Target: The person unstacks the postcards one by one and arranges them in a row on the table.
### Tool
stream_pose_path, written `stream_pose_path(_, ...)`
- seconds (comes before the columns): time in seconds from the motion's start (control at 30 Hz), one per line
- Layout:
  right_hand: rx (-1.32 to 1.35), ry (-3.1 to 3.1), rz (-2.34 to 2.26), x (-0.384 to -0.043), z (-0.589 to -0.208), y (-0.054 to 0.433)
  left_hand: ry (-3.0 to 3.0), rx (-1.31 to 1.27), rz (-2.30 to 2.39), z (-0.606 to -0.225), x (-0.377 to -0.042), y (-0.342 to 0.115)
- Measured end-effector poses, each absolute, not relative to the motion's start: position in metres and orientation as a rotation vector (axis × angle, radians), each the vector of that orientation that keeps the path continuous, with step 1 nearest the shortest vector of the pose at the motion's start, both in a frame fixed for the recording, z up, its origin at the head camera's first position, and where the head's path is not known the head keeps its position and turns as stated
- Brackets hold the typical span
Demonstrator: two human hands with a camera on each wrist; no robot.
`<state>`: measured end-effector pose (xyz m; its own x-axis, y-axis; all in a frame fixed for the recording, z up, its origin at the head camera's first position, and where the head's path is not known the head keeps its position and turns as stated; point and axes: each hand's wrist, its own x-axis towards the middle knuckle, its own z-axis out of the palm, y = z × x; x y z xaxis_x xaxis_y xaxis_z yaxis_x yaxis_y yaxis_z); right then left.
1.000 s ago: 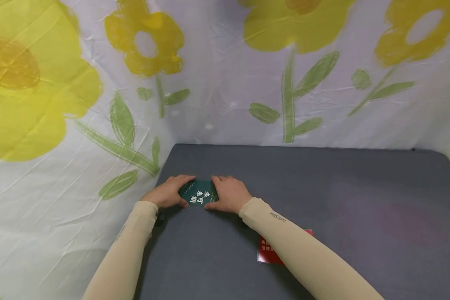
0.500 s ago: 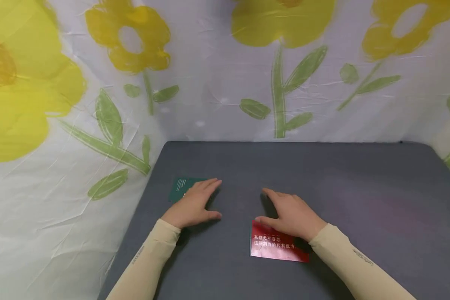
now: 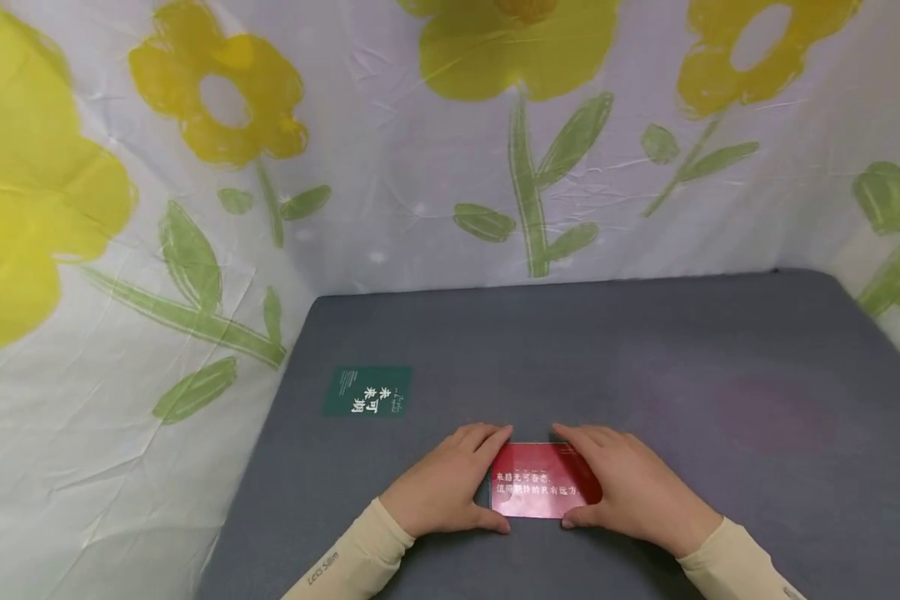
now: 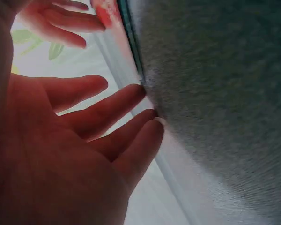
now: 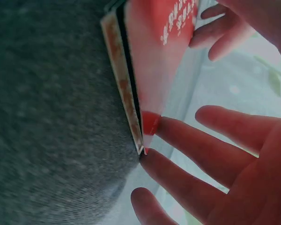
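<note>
A red card (image 3: pixel 536 479) with white Chinese characters lies on the grey table between both hands. The right wrist view shows layered edges beneath the red card (image 5: pixel 152 61), with a dark gap between them. My left hand (image 3: pixel 446 483) is at its left side, thumb and fingers spread toward the near and far corners. On the right side, my right hand (image 3: pixel 633 487) does likewise, its fingertips (image 5: pixel 150 159) right at a corner. The fingers of both hands are loosely extended. A green card (image 3: pixel 370 392) with white characters lies farther back on the left.
The grey-covered table (image 3: pixel 570 350) runs back to a white cloth wall (image 3: pixel 412 167) printed with yellow flowers and green stems. Cloth also hangs along the left and right sides of the table.
Both hands have left the green card and moved right and nearer, to either side of the red card. The green card now lies uncovered. The head view has shifted a little.
</note>
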<state>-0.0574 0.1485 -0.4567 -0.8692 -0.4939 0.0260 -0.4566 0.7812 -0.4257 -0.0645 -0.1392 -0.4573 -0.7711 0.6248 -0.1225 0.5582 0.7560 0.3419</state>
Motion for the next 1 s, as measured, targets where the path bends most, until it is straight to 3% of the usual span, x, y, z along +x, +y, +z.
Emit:
stream_pose_path(0.27, -0.758, 2.863, -0.672, -0.0510, -0.4600, 0.1532, 2.832, 1.025, 0.312, -0.4646, -0.0562, -0.1290)
stream_pose_path(1.0, -0.852, 2.919, -0.647, -0.0600, -0.4552, 0.1447, 2.844, 0.969, 0.331, -0.4593, -0.0637, -0.1372)
